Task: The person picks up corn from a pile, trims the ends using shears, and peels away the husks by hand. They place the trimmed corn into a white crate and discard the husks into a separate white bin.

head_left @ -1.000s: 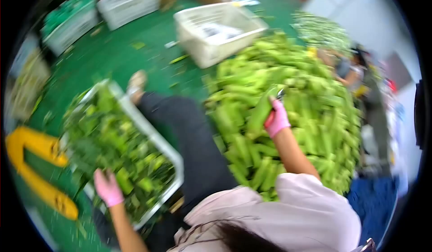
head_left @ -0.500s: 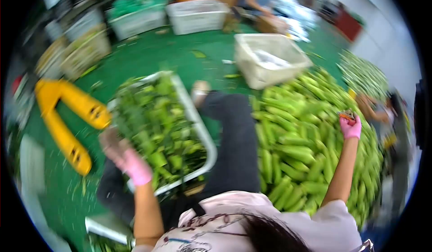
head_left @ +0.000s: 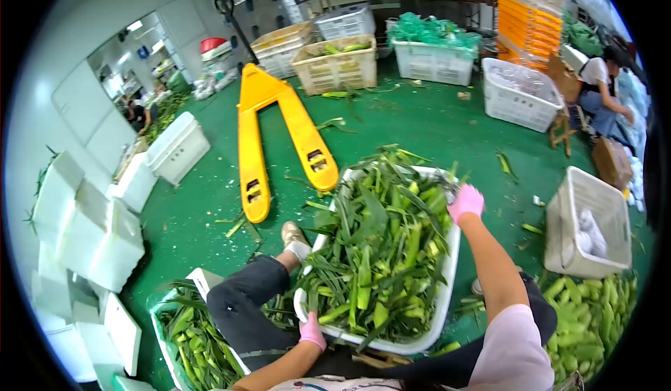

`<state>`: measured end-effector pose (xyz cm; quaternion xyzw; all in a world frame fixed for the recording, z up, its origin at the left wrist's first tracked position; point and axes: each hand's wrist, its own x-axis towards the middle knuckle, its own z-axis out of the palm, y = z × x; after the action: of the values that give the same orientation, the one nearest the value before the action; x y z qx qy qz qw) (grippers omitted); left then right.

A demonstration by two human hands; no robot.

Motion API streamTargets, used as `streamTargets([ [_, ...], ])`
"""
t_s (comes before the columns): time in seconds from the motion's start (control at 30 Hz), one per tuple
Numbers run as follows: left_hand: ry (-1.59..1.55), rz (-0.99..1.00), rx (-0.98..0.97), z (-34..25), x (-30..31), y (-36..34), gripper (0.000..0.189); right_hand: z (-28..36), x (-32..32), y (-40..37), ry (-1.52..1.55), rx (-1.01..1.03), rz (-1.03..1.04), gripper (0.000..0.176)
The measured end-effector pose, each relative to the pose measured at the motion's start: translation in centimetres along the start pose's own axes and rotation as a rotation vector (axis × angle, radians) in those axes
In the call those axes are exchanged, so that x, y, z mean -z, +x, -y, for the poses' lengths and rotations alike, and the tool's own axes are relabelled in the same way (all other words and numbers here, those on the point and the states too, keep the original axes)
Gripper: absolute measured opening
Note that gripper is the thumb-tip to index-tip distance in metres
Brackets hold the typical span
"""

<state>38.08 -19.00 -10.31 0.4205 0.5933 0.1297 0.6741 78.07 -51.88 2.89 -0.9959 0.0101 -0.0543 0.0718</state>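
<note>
A white crate [head_left: 449, 279] heaped with green leaves and corn husks stands between my knees. My left hand [head_left: 312, 329], in a pink glove, is closed on its near left rim. At the far right rim is my right hand [head_left: 466, 202], also gloved in pink, with its fingers curled over the edge among the leaves. Its fingertips are partly hidden, and I cannot make out whether a tool is in them. To the lower right lies a pile of pale green corn ears [head_left: 583, 321].
A yellow pallet jack [head_left: 262, 94] stands ahead on the green floor. A second husk-filled container [head_left: 164, 335] is at lower left, near stacked white foam boxes [head_left: 91, 230]. An off-white crate [head_left: 559, 251] stands right. Crates line the back; a person [head_left: 602, 90] sits far right.
My view has swung left. My right hand has gone from above the corn pile, holding an orange tool, to the crate's right rim. My left hand has come down to the near left rim.
</note>
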Motion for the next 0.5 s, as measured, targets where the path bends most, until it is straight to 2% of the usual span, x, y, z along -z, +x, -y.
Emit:
streamTargets([
  [0.03,0.039,-0.031,-0.152,1.4,-0.1,2.0,0.061,-0.7,-3.2,0.7,0.168,-0.152,0.116,0.056],
  [0.1,0.109,-0.183,-0.166,0.1,-1.3,1.7,0.054,-1.6,-5.4,0.8,0.165,-0.28,0.148,0.056],
  [0.13,0.354,-0.12,-0.246,-0.3,-0.8,4.3,0.051,-2.5,-6.2,0.8,0.264,-0.286,0.137,0.055],
  [0.2,0.383,-0.038,-0.21,-2.6,-1.2,5.3,0.05,-4.5,-6.1,0.7,0.377,-0.298,0.131,0.058],
  [0.27,0.127,0.045,-0.169,-9.4,-8.2,4.4,0.054,-7.5,-7.0,0.4,0.487,-0.337,0.108,0.062],
  [0.33,0.288,0.158,-0.304,-13.9,-14.0,9.5,0.06,-10.8,-9.1,-0.1,0.702,-0.42,0.02,0.064],
  [0.37,0.245,0.224,-0.179,-16.6,-18.4,10.8,0.065,-11.6,-8.6,-1.1,0.787,-0.502,0.01,0.06],
  [0.4,0.19,0.464,-0.121,-18.1,-22.1,15.6,0.069,-12.3,-8.7,-2.1,0.891,-0.575,-0.038,0.056],
  [0.43,0.069,0.395,-0.315,-19.6,-26.8,13.2,0.067,-13.2,-8.7,-3.2,0.988,-0.646,-0.091,0.053],
  [0.47,0.362,0.547,-0.578,-20.2,-30.1,14.1,0.061,-13.9,-8.7,-4.0,1.026,-0.72,-0.146,0.05],
  [0.5,0.655,0.63,-0.935,-20.8,-33.3,15.0,0.056,-14.3,-9.0,-4.6,1.065,-0.792,-0.208,0.047],
])
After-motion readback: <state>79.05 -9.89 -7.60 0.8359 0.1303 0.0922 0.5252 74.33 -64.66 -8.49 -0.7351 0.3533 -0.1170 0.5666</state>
